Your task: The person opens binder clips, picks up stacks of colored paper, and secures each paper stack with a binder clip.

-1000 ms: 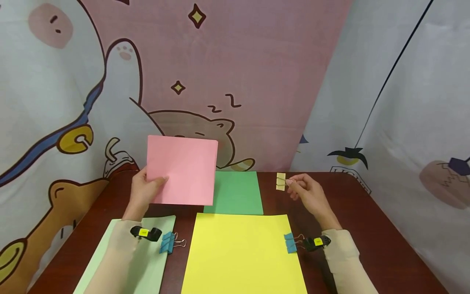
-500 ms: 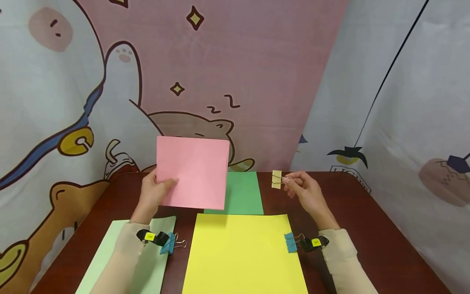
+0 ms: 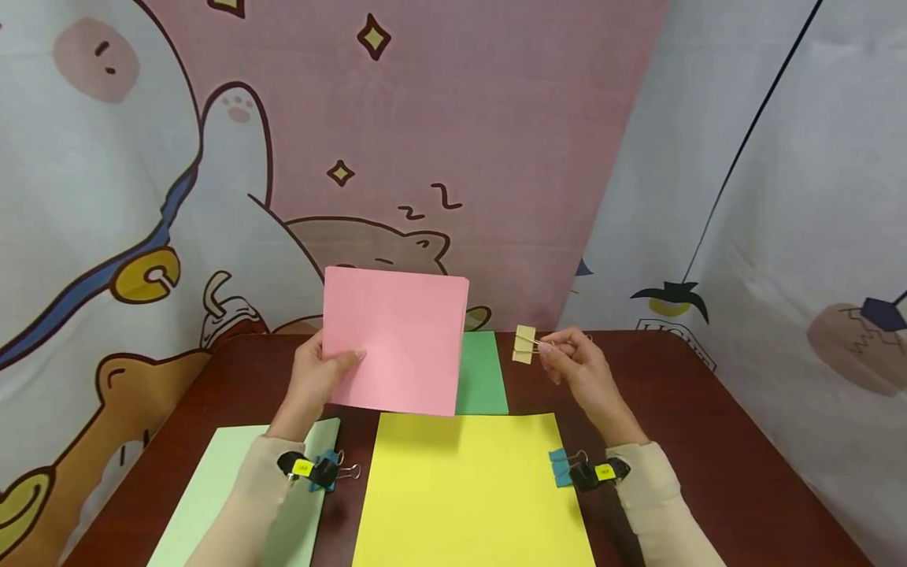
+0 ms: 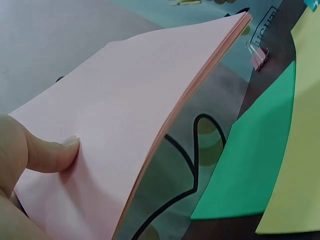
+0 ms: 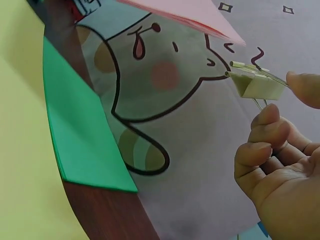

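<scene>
My left hand [image 3: 316,379] grips a stack of pink paper [image 3: 397,339] by its left edge, thumb on the front face. The stack is held up and tilted, with several sheet edges showing in the left wrist view. My right hand [image 3: 577,366] pinches a pale yellow binder clip [image 3: 523,344] by its wire handles, thumb on one and fingers on the other. In the right wrist view, the mouth of the clip [image 5: 255,86] gapes toward the left, apart from the pink stack's corner [image 5: 225,32].
Green paper [image 3: 483,374] lies at the table's back. Yellow paper [image 3: 471,488] in front bears a blue binder clip [image 3: 560,468]; pale green paper [image 3: 191,488] at left bears another blue clip [image 3: 326,470]. A pink clip [image 4: 258,59] shows in the left wrist view. A printed cloth [image 3: 496,157] hangs behind.
My left hand has carried the pink stack to the right, over more of the green paper. My right hand has moved a little left with the yellow clip, narrowing the gap.
</scene>
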Available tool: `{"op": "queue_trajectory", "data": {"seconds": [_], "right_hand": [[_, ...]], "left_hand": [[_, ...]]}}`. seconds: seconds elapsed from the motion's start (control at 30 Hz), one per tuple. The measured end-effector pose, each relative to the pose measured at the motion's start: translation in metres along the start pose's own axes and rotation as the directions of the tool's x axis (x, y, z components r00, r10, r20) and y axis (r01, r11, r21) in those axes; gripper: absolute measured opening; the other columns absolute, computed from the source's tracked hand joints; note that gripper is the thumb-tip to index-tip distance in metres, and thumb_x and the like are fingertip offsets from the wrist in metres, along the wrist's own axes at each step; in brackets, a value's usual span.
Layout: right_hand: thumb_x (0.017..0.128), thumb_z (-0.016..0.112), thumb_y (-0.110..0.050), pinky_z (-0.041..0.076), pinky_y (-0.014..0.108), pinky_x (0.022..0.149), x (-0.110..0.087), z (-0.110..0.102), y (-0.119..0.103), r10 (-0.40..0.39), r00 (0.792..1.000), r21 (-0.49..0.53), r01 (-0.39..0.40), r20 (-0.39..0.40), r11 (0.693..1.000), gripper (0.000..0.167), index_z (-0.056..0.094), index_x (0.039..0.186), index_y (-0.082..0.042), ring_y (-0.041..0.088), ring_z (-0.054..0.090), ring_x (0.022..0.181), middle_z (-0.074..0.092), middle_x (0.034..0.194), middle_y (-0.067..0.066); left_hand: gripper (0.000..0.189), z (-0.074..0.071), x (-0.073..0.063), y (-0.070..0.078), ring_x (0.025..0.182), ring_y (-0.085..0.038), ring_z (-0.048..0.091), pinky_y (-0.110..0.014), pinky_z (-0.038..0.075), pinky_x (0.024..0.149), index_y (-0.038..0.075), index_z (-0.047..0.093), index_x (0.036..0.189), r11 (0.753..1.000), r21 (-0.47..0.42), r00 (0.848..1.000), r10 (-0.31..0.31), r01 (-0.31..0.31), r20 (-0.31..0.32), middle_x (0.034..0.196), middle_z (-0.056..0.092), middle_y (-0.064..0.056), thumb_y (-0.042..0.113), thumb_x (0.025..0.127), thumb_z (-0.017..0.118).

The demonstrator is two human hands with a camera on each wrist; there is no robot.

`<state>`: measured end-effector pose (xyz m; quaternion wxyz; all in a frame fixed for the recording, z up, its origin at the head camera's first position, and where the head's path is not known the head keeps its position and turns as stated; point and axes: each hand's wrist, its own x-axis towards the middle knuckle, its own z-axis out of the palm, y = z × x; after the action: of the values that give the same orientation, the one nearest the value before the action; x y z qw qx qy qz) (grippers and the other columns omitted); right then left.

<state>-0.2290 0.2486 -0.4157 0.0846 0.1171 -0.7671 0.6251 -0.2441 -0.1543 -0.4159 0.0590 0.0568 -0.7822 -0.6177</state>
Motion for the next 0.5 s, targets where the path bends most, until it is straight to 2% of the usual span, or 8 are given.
{"op": "queue_trajectory", "data": {"seconds": [0.1, 0.3, 0.5], "right_hand": [[0.116, 0.061, -0.01, 0.047, 0.027, 0.07, 0.0, 0.002, 0.0, -0.007, 1.0, 0.035, 0.006, 0.012, 0.999, 0.015, 0.059, 0.125, 0.002, 0.013, 0.051, 0.074, 0.059, 0.083, -0.006], [0.116, 0.058, -0.007, 0.044, 0.028, 0.065, 0.0, 0.006, -0.001, -0.017, 0.999, 0.101, 0.013, 0.031, 0.995, 0.016, 0.058, 0.123, 0.007, 0.014, 0.048, 0.07, 0.059, 0.081, -0.005], [0.115, 0.058, -0.001, 0.041, 0.029, 0.061, 0.0, 0.01, -0.001, -0.045, 0.998, 0.113, 0.041, 0.036, 0.993, 0.014, 0.058, 0.121, 0.012, 0.015, 0.045, 0.067, 0.059, 0.079, -0.005]], "left_hand": [[0.05, 0.005, -0.005, 0.004, 0.106, -0.028, 0.078, -0.051, 0.071, 0.091, 0.004, 0.06, 0.154, 1.0, -0.005, 1.0, 0.002, -0.002, 0.001, 0.144, 0.069, -0.028, 0.011, 0.107, 0.076], [0.047, 0.015, -0.012, 0.008, 0.099, -0.022, 0.077, -0.045, 0.072, 0.087, 0.004, 0.063, 0.15, 1.0, -0.03, 1.0, 0.007, -0.007, 0.001, 0.141, 0.07, -0.027, 0.01, 0.106, 0.077], [0.045, 0.023, -0.021, 0.011, 0.097, -0.022, 0.078, -0.047, 0.072, 0.085, 0.003, 0.065, 0.148, 0.999, -0.038, 1.0, 0.017, -0.016, 0.022, 0.138, 0.071, -0.028, 0.01, 0.106, 0.078]]}}
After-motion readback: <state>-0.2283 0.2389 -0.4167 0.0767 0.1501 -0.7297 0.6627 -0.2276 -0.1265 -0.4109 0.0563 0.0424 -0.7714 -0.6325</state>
